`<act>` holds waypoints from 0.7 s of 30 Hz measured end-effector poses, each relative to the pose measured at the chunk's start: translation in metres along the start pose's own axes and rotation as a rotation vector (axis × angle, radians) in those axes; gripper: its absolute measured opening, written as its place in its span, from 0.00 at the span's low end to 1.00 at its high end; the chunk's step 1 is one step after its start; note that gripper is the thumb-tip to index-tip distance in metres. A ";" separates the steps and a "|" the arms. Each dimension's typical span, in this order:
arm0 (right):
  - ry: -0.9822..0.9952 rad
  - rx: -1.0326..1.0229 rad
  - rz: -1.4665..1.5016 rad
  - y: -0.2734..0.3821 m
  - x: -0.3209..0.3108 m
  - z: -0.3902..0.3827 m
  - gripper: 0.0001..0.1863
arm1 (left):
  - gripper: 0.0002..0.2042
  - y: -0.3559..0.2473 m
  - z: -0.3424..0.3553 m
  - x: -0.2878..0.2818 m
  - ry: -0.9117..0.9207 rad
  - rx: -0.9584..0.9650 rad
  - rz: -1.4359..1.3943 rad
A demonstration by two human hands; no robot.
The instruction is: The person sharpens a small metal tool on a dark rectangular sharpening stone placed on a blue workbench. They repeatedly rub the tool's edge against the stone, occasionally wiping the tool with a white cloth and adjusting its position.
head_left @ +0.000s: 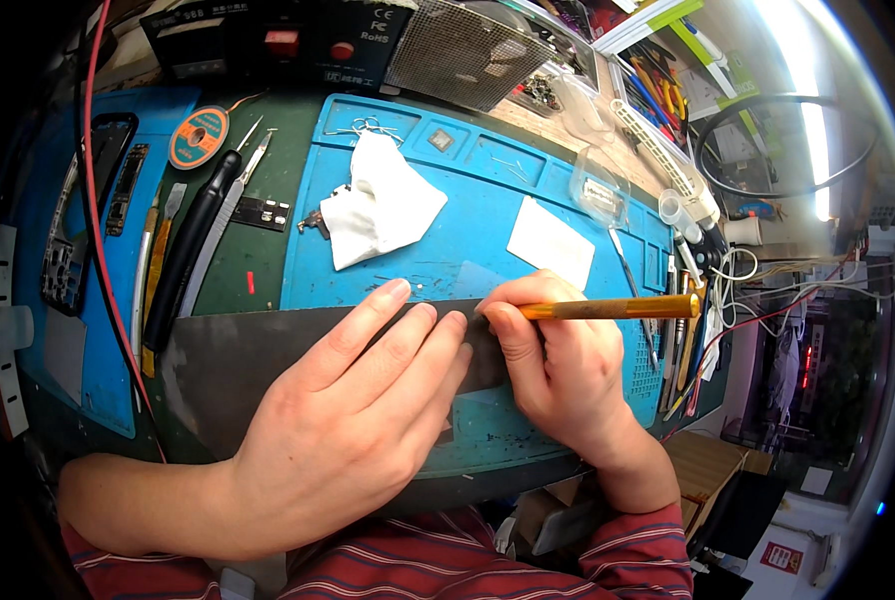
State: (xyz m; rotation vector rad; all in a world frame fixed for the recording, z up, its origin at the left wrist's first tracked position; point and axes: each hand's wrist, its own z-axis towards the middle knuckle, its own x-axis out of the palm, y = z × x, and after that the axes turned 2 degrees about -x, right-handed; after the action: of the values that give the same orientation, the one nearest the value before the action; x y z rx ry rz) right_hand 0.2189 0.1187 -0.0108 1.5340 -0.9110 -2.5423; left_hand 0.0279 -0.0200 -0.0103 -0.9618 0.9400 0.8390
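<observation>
A dark grey sheet (233, 355) lies over the front of the blue silicone mat (428, 240). My left hand (348, 420) rests flat on this sheet, fingers stretched out, their tips along its far edge. My right hand (568, 380) grips a slim yellow tool (628, 307), held nearly level with its handle pointing right. The tool's working end is hidden by the fingers at the sheet's edge. Beyond my hands, a crumpled white cloth (388, 200) covers part of a small metal piece, and a white square pad (553, 240) lies on the mat.
A second blue mat (68, 370) holds phone parts at left, beside hand tools (188, 270) and a solder spool (200, 137). Black boxes (238, 50) and a mesh panel (448, 55) stand behind. Tweezers, cables (738, 285) and a lamp (823, 100) are at right.
</observation>
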 end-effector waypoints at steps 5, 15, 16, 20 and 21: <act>0.007 0.009 0.014 0.003 0.001 -0.001 0.04 | 0.28 0.000 0.000 -0.001 -0.006 -0.003 -0.001; -0.005 0.003 0.004 -0.001 -0.001 0.000 0.05 | 0.28 0.000 0.000 -0.001 0.008 -0.007 0.005; 0.002 -0.001 0.016 0.001 -0.001 0.000 0.05 | 0.28 0.000 0.000 -0.002 0.009 -0.005 0.003; 0.010 0.000 0.013 0.004 -0.002 0.000 0.04 | 0.28 -0.001 0.000 -0.001 0.009 -0.010 0.002; -0.001 0.002 -0.003 0.001 -0.001 -0.001 0.04 | 0.28 0.000 0.000 0.000 0.009 -0.011 0.004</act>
State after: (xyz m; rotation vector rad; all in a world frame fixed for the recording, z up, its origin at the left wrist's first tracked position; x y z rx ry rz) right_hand 0.2203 0.1177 -0.0097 1.5359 -0.9124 -2.5447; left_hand 0.0279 -0.0204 -0.0100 -0.9741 0.9465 0.8449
